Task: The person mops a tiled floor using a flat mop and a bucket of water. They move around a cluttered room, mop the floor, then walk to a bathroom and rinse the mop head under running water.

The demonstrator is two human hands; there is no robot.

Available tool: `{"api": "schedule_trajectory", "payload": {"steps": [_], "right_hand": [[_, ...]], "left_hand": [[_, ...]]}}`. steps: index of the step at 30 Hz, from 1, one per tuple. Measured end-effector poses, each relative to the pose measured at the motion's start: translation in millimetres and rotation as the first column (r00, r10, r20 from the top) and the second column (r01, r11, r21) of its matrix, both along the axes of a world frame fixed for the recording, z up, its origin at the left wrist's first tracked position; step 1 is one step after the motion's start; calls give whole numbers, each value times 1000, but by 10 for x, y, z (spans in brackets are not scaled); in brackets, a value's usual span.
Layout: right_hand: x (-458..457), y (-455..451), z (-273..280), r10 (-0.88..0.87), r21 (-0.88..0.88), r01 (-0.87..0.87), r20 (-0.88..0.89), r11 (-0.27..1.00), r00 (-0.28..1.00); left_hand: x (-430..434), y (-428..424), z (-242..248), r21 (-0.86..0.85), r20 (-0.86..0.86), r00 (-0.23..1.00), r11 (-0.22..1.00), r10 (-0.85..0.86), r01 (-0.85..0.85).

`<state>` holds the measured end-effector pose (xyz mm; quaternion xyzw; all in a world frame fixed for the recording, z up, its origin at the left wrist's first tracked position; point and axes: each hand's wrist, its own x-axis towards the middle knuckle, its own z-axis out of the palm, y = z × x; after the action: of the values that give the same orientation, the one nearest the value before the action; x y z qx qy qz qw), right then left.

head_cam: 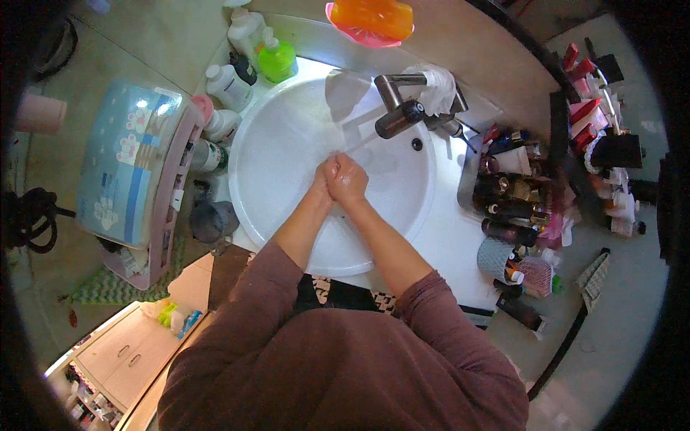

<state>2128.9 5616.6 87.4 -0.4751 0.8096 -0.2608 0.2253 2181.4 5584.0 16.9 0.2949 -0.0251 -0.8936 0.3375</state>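
Note:
My left hand (pixel 321 179) and my right hand (pixel 349 179) are pressed together over the middle of a round white washbasin (pixel 259 215). The right hand's fingers are curled against the left, and its back glistens wet. Most of the left hand's fingers are hidden behind the right. Above and to the right of them is a dark metal faucet (pixel 398 119), its head tilted toward the hands. A faint pale streak, apparently water, runs from it toward them. White cloth or plastic (pixel 437 89) is wrapped around the faucet's arm.
A green pump bottle (pixel 277 62) and several white bottles (pixel 229 86) line the basin's left rim, near a grey cup (pixel 213 222) and a plastic drawer box (pixel 175 178). An orange soap bar (pixel 372 19) sits above in a pink dish. Cosmetics (pixel 512 207) crowd the right.

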Motion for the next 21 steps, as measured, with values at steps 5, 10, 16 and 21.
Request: {"api": "schedule_trajectory", "payload": {"steps": [5,10,16,21], "right_hand": [[-457,-347,-919,-78,-38,77,-22,996,997],[-650,-370,-468,-346,256,331,904,908,249],[-531,-110,-51,-181,99,261,932,960,313],[-123,197,83,43,-257,109,520,960,853]], "left_hand": [[-94,-140,255,37,166,985,999,-44,39],[129,-221,13,105,35,990,984,139,-142],[290,-181,252,100,-80,991,988,-107,115],[-11,19,826,98,319,948,995,3,-36]]}}
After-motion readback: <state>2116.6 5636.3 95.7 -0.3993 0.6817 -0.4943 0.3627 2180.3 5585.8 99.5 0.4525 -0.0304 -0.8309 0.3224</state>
